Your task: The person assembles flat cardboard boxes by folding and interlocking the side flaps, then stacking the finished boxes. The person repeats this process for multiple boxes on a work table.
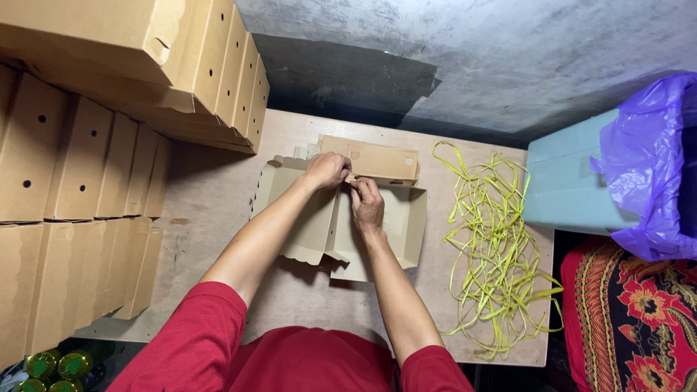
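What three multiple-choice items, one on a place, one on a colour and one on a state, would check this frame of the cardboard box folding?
1. Where do the plastic straps lie?
A. Right of the flat cardboard box
B. On the stacked boxes
C. In the person's lap

2. What colour is the plastic bag at the right edge?
A. Green
B. Purple
C. White

3. What state is the cardboard box under the hands in?
A. Closed and tied
B. Crushed flat on the floor
C. Partly folded, flaps open

Answers: 1 A, the yellow-green straps sprawl on the table to its right. 2 B, the bag is purple. 3 C, the left hand and right hand pinch its far wall while the side flaps lie open.
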